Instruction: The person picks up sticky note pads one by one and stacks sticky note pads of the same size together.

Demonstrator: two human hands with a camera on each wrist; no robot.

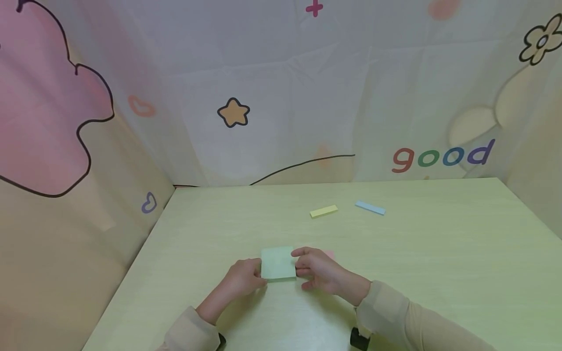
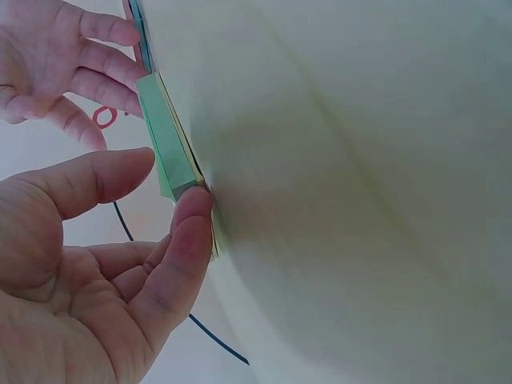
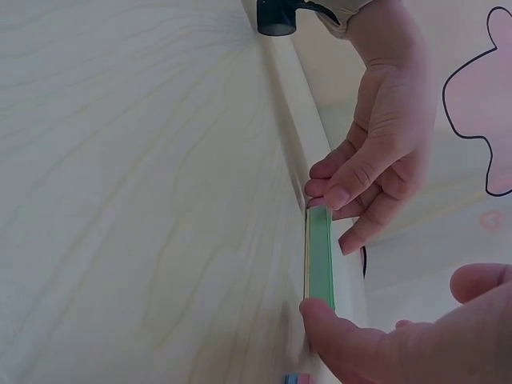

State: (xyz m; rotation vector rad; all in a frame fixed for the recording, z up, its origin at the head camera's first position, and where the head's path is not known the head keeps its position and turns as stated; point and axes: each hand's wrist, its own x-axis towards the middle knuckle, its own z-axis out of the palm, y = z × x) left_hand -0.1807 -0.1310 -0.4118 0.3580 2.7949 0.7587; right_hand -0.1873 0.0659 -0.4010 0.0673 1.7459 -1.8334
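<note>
A square light-green sticky-note pad [image 1: 278, 263] lies between both hands over the table, with a thin yellow layer under it in the left wrist view. My left hand [image 1: 242, 277] holds the pad's left end, thumb by the near corner and a finger bent against its edge [image 2: 184, 186]. On the opposite side, my right hand [image 1: 320, 270] has loosely spread fingers touching the right edge. Its thumb stands apart from the pad in the head view. A pink piece [image 1: 329, 254] shows partly behind the right hand, mostly hidden.
Farther back on the pale table [image 1: 210, 219] lie a yellow strip pad [image 1: 324, 211] and a blue strip pad [image 1: 370, 207]. A printed cloth [image 1: 281, 117] hangs behind the table's far edge and along its sides.
</note>
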